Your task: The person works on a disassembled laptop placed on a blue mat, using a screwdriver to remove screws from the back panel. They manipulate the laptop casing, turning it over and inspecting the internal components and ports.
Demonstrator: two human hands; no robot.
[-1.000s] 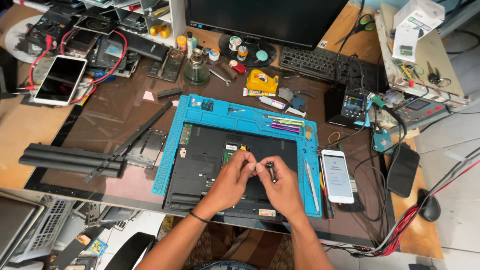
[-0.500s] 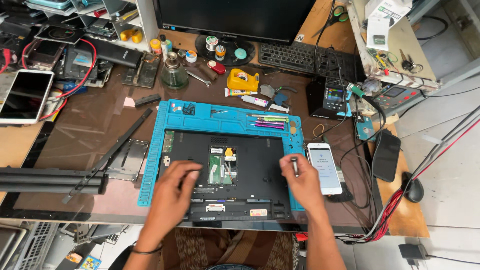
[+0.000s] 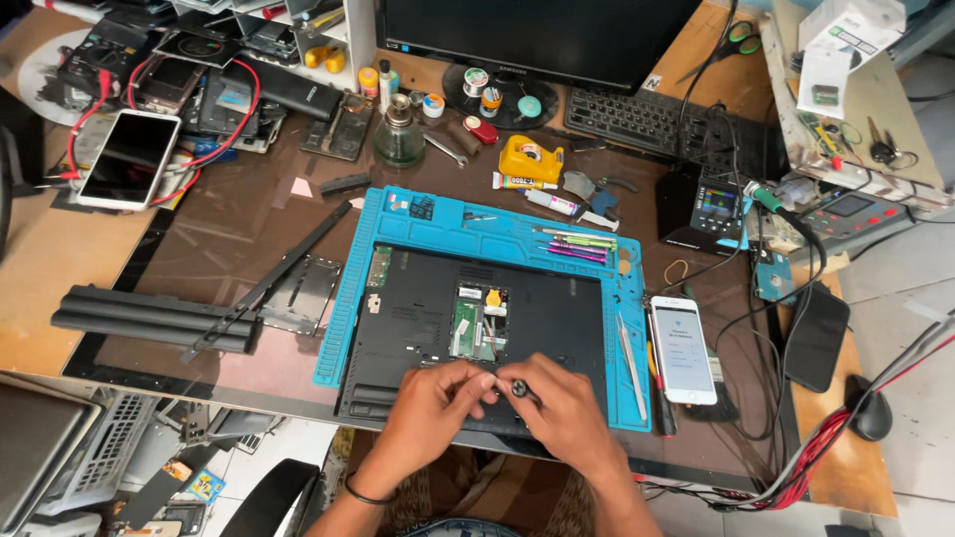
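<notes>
The black screwdriver [image 3: 519,389] sits at the near edge of the upturned laptop [image 3: 477,328], pinched between both hands. Half a second ago they were spread apart; now the left hand [image 3: 430,406] and right hand [image 3: 565,413] meet, fingers [image 3: 487,381] clamped around it, over the blue mat [image 3: 438,214].

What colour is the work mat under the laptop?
Bright blue mat, clearest in the head view.
</notes>
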